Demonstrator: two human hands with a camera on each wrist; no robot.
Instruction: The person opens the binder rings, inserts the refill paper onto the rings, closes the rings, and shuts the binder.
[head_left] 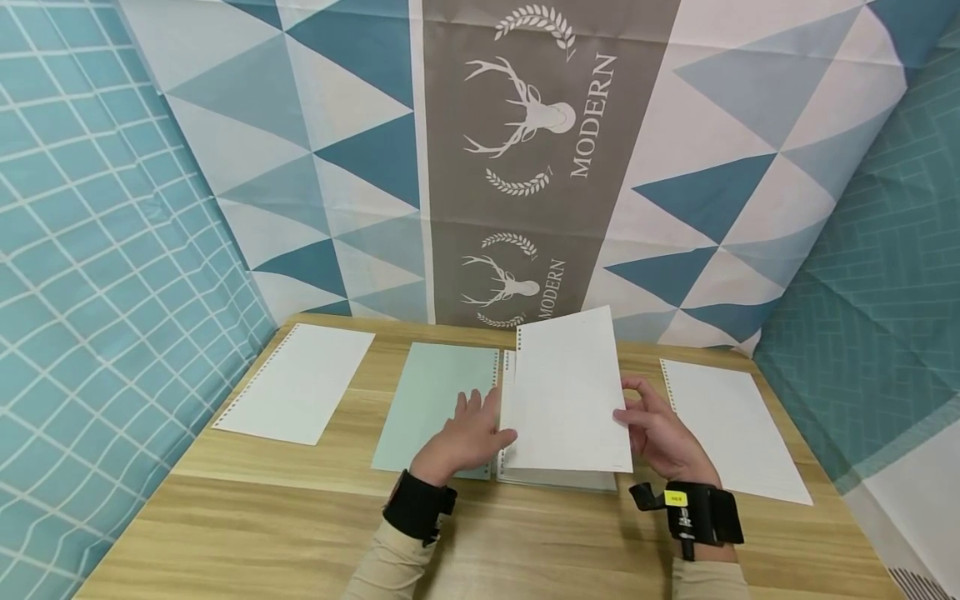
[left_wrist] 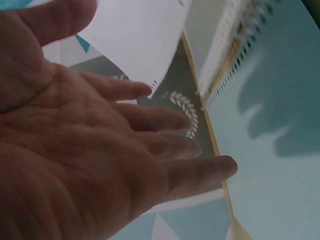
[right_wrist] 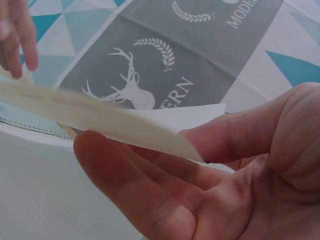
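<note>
My right hand point(head_left: 663, 433) pinches a white loose-leaf sheet point(head_left: 570, 392) by its right edge, thumb on top and fingers underneath. The sheet is raised and tilted, with punched holes along its left edge. Beneath it lies a stack of punched pages point(head_left: 555, 480), mostly hidden by the raised sheet. A pale green punched cover point(head_left: 427, 392) lies flat just left of that stack. Over the cover's right side hovers my left hand point(head_left: 467, 437), fingers spread and straight, holding nothing. In the left wrist view, its shadow falls on the green cover point(left_wrist: 280, 185).
One white punched sheet point(head_left: 303, 383) lies at the table's far left, another point(head_left: 738, 425) at the right beyond my right hand. The wooden table point(head_left: 285, 517) ends against a patterned cloth wall point(head_left: 375, 208), with tiled-pattern cloth on both sides.
</note>
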